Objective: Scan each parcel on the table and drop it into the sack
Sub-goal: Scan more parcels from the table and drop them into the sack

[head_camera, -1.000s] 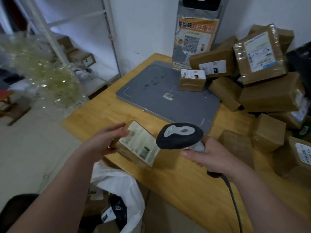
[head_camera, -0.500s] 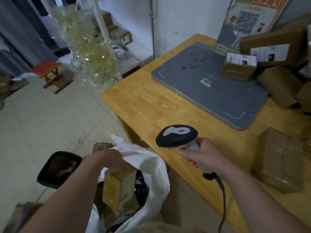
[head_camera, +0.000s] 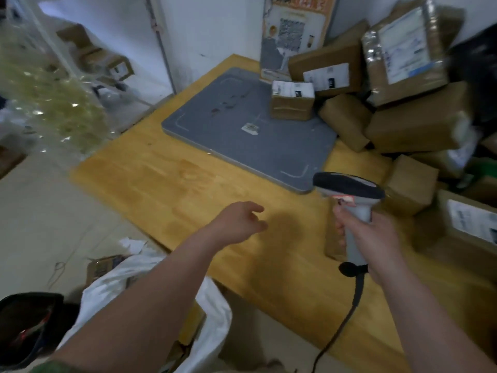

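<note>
Left grip (head_camera: 236, 224) empty, fingers spread, near grey pad (head_camera: 242, 146); right grip (head_camera: 376, 238) clasps scanner (head_camera: 349, 187). Sack (head_camera: 215, 327) part-filled; parcel pile (head_camera: 411, 130) right of pad likely unscanned.

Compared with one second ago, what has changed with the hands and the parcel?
The left hand let go of the labelled parcel at the white sack and came back empty above the table. The right hand kept its grip on the scanner; the stacked parcels stayed in place.

Sack (head_camera: 217, 324) partly behind left forearm (head_camera: 150, 300).
</note>
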Demonstrator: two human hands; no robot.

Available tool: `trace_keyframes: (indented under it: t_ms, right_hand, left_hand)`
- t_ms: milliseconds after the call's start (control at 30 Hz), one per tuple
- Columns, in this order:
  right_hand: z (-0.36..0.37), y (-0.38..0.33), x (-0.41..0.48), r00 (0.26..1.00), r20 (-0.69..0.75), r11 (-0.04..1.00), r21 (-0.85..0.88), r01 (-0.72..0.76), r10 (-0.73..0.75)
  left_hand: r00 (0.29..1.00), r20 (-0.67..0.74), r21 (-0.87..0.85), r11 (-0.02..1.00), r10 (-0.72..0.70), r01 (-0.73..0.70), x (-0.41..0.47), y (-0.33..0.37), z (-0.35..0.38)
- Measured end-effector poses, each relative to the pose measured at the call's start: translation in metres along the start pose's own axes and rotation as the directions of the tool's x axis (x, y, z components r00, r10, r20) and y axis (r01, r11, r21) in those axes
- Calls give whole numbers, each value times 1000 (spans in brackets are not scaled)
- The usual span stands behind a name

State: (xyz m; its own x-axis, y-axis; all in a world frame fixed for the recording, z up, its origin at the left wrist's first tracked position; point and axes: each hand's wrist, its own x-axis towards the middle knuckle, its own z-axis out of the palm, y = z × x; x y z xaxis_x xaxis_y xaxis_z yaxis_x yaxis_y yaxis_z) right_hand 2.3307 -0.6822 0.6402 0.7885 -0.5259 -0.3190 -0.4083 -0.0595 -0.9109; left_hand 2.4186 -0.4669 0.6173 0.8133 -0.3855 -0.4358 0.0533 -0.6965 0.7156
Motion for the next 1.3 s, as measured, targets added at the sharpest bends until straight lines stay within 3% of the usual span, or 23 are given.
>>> trace_keyframes:
  t_ms: [133,233,333,433,567,667,800,900,1000,1067,1167,1300]
  right_hand:
    - [-45,20,14,982,-162,985,160,-72,98]
    - [-65,35,21,968,-171,954,270,-135,185]
    - [-74,48,24,951,-73,887,388,-250,300]
    - [-72,56,20,950,85,805,511,-301,301]
    - [-61,53,7,943,204,785,524,-332,262]
    - [-57,50,0,945,247,816,488,-311,213]
    - [-65,51,-2,965,176,823,506,-258,195]
    - [-70,57,-5,958,185,797,532,-286,220]
    - [-67,60,-13,938,243,771,537,-341,246]
    - [-62,59,-20,931,271,765,536,-356,244]
    - [-55,55,-28,928,304,767,535,-354,216]
    - [-53,48,-37,926,327,792,508,-339,187]
  left_hand:
    - [994,103,-58,998,41,-35,23,41,51]
    - [987,144,-46,997,75,-69,30,60,83]
    - [975,196,-82,993,104,-90,30,73,106]
    - [972,207,-126,988,115,-90,33,73,125]
    - [997,73,-108,994,30,-22,28,62,138]
    - [1000,-31,-223,975,0,-7,19,58,140]
    - [976,139,-494,843,-165,213,5,49,131]
    - [940,296,-609,723,-173,325,-10,40,119]
    - [933,318,-458,835,-167,306,-23,36,115]
    - [964,220,-356,908,-150,223,-26,40,116]
    - [998,54,-278,960,-27,41,-26,45,119]
    - [998,5,-51,997,65,-65,-20,49,124]
